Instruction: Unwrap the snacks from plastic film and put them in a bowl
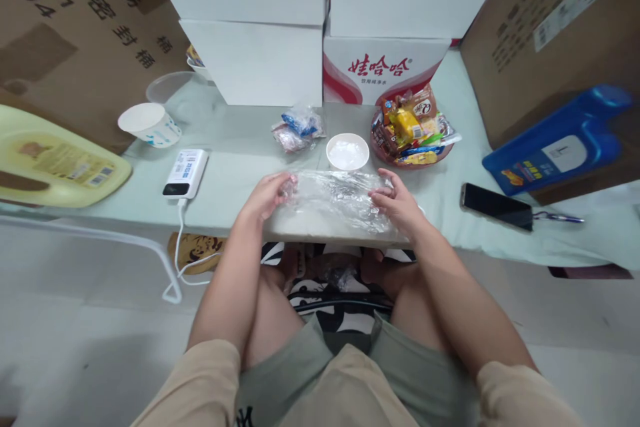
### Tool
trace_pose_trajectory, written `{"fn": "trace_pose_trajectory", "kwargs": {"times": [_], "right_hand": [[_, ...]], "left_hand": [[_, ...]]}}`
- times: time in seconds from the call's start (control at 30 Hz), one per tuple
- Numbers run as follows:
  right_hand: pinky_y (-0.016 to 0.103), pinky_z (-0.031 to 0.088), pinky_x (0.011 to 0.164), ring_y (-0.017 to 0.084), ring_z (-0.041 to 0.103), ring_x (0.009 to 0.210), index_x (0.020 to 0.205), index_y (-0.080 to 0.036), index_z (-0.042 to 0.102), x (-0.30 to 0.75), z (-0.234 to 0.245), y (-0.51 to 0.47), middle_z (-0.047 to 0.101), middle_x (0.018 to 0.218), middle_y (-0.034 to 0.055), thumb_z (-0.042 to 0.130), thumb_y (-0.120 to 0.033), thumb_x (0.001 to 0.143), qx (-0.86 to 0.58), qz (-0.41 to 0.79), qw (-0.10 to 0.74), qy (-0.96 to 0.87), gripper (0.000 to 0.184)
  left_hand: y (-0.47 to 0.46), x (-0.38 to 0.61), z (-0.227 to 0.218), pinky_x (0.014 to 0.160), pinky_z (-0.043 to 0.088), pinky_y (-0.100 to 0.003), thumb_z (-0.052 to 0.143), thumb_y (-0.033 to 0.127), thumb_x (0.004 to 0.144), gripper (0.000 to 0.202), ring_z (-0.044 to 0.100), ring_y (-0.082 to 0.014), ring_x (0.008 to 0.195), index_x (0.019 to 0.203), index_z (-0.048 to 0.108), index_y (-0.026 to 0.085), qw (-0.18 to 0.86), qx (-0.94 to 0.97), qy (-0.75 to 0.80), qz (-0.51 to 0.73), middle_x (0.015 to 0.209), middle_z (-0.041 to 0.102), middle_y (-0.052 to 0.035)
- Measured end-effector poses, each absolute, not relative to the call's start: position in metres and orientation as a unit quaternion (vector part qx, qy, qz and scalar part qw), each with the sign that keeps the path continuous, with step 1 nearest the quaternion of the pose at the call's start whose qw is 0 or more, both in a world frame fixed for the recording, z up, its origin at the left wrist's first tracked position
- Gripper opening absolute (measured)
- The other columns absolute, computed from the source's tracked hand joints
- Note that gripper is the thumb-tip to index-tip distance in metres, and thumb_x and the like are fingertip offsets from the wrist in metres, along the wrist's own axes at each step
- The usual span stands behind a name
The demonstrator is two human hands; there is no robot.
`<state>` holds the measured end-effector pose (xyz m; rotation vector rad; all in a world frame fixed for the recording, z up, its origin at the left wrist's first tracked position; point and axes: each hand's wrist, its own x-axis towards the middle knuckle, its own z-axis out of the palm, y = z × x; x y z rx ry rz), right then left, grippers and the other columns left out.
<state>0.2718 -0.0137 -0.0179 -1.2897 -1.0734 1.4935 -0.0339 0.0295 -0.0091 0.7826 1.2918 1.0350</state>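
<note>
The left grip and right grip each pinch one end of the clear plastic bag. It lies between them at the near edge of the tabletop. It looks soft, floppy and slippery, and heavy with white grains, so the ends are good places to hold. A small white bowl sits just behind. There is open room out to the phone.

Red-and-white carton at the back of the counter: "娃哈哈" in big red chars, small line under it reads "饮用纯净水". Brown cardboard box, far left of that carton: black print "X50", "201", "304", plus "密封桶". Brown box right of the carton: black print and a white sticker, too blurred to read. Labels on the blue jug, yellow jug and power bank: illegible.
</note>
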Motion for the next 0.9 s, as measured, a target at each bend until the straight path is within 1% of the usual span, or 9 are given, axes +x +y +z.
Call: {"fn": "trace_pose_trajectory", "kwargs": {"times": [0.13,0.27,0.33,0.47,0.57,0.63,0.77,0.83,0.9], "right_hand": [[0.028,0.052,0.063,0.015,0.065,0.071,0.126,-0.03,0.047,0.27,-0.019,-0.009,0.064,0.081,-0.0052,0.079,-0.043,0.062,-0.532,0.566,0.481,-0.406,0.072],[0.026,0.054,0.062,0.013,0.067,0.07,0.123,-0.032,0.045,0.27,-0.021,-0.006,0.062,0.089,-0.0057,0.074,-0.044,0.067,-0.539,0.565,0.486,-0.392,0.065],[0.023,0.051,0.055,0.011,0.064,0.063,0.121,-0.032,0.044,0.269,-0.022,-0.004,0.06,0.09,-0.0059,0.074,-0.044,0.066,-0.559,0.556,0.489,-0.375,0.064],[0.025,0.055,0.056,0.011,0.065,0.064,0.125,-0.033,0.045,0.273,-0.019,-0.013,0.061,0.095,-0.0047,0.078,-0.037,0.063,-0.561,0.547,0.484,-0.389,0.07],[0.035,0.061,0.067,0.017,0.07,0.077,0.136,-0.037,0.045,0.29,-0.01,-0.032,0.067,0.114,0.0027,0.082,-0.035,0.065,-0.524,0.598,0.363,-0.486,0.08],[0.041,0.062,0.074,0.022,0.071,0.087,0.132,-0.033,0.054,0.304,-0.003,-0.042,0.07,0.116,0.0073,0.08,-0.04,0.071,-0.53,0.587,0.299,-0.534,0.067],[0.047,0.055,0.093,0.026,0.069,0.103,0.109,-0.028,0.064,0.303,-0.003,-0.039,0.072,0.103,0.0064,0.066,-0.053,0.083,-0.578,0.429,0.443,-0.534,0.036],[0.046,0.054,0.096,0.026,0.067,0.109,0.117,-0.03,0.061,0.283,-0.007,-0.03,0.07,0.109,0.0066,0.07,-0.056,0.079,-0.521,0.457,0.436,-0.574,0.046],[0.042,0.056,0.09,0.024,0.067,0.103,0.125,-0.029,0.056,0.257,-0.01,-0.022,0.07,0.111,0.0077,0.077,-0.053,0.072,-0.455,0.537,0.346,-0.621,0.062]], "left_hand": [[0.032,-0.032,-0.011,0.068,0.051,-0.021,0.079,0.042,0.064,0.033,0.066,-0.015,0.079,0.076,0.068,0.014,0.57,0.361,0.542,0.5,0.08,0.07,-0.0053],[0.024,-0.031,0.001,0.075,0.056,-0.03,0.086,0.037,0.059,0.078,0.071,-0.0218,0.096,0.131,0.055,0.029,0.674,0.396,0.443,0.439,0.115,0.07,-0.0072],[0.021,-0.029,0.005,0.066,0.054,-0.025,0.088,0.027,0.055,0.102,0.072,-0.0199,0.086,0.145,0.039,0.033,0.674,0.41,0.467,0.4,0.113,0.07,-0.0076],[0.023,-0.03,0.006,0.049,0.039,-0.016,0.084,0.018,0.054,0.098,0.063,-0.0104,0.061,0.142,0.043,0.025,0.629,0.388,0.535,0.41,0.092,0.071,-0.0042],[0.023,-0.037,0.005,0.049,0.04,-0.016,0.083,0.016,0.054,0.097,0.063,-0.0095,0.061,0.142,0.046,0.031,0.641,0.392,0.506,0.423,0.098,0.072,-0.0039],[0.022,-0.041,0.005,0.047,0.039,-0.016,0.082,0.017,0.055,0.096,0.063,-0.01,0.061,0.143,0.047,0.032,0.662,0.395,0.487,0.411,0.101,0.072,-0.0049],[0.02,-0.037,0.005,0.045,0.035,-0.017,0.083,0.017,0.055,0.102,0.061,-0.0111,0.057,0.148,0.042,0.029,0.719,0.405,0.45,0.341,0.099,0.074,-0.0089],[0.02,-0.028,0.006,0.045,0.037,-0.019,0.084,0.016,0.053,0.106,0.06,-0.0113,0.055,0.149,0.041,0.028,0.741,0.42,0.43,0.299,0.099,0.075,-0.0106],[0.021,-0.02,0.008,0.047,0.039,-0.02,0.085,0.014,0.051,0.104,0.059,-0.011,0.052,0.146,0.046,0.026,0.756,0.43,0.418,0.262,0.098,0.075,-0.0117]]}}
